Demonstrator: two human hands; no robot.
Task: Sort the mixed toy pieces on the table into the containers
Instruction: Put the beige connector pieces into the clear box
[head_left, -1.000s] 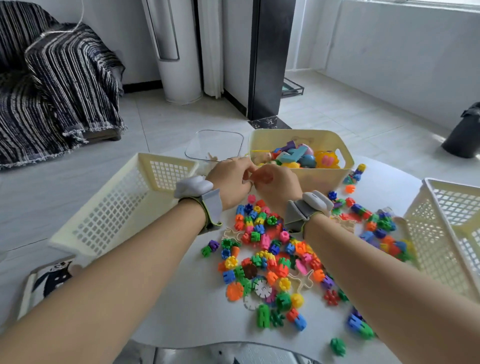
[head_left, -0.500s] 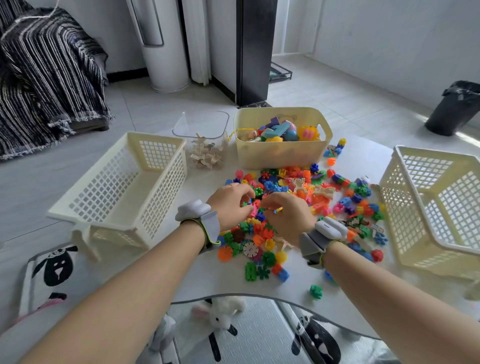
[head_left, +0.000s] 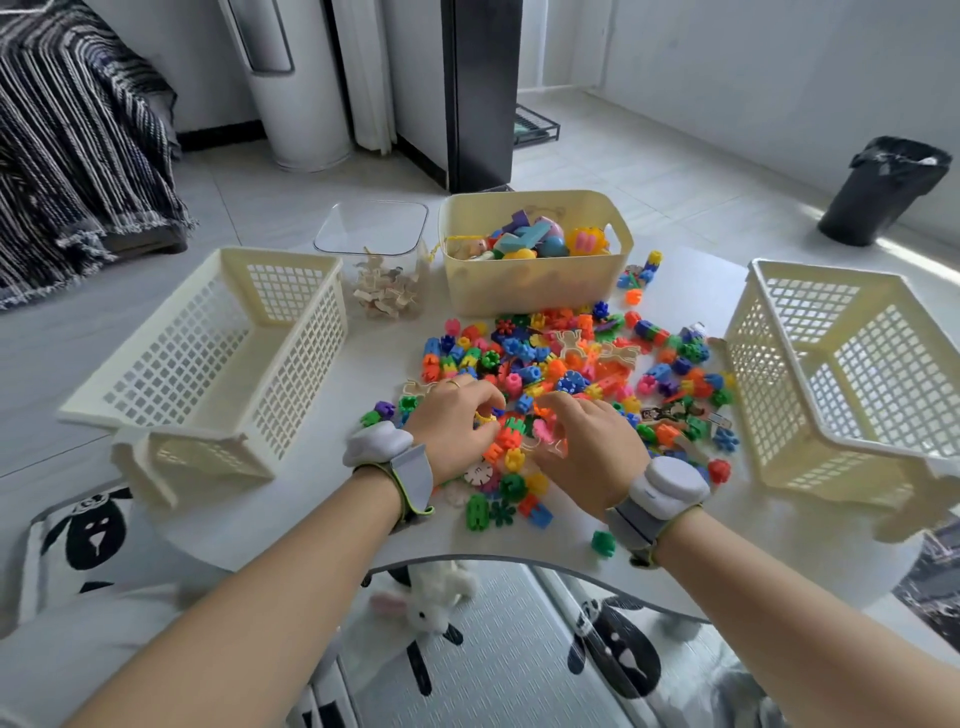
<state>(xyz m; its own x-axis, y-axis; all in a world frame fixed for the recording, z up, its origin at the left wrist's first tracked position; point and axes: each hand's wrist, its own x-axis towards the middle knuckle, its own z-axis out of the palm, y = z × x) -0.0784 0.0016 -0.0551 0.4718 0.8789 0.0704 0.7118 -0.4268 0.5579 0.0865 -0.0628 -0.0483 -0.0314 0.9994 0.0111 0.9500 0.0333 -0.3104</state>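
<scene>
A heap of small coloured toy pieces (head_left: 566, 374) covers the middle of the white table (head_left: 291, 525). My left hand (head_left: 452, 421) rests palm down on the near left part of the heap, fingers curled among the pieces. My right hand (head_left: 587, 441) lies beside it with fingers spread over the pieces and a pale flat piece beneath it. Whether either hand grips a piece is hidden by the fingers. A white lattice basket (head_left: 208, 358) stands left, another lattice basket (head_left: 841, 374) right. A solid cream bin (head_left: 535, 286) holds larger toys. A clear tub (head_left: 379, 270) holds wooden pieces.
A green piece (head_left: 602, 543) lies alone near the table's front edge. A plush rabbit (head_left: 431, 603) lies on the floor mat below the edge. A black waste bin (head_left: 883, 192) stands on the floor far right, a striped blanket (head_left: 67, 156) far left.
Both hands have come down from beside the cream bin, where they met fingertip to fingertip, to the near part of the heap. The right hand's fingers have spread.
</scene>
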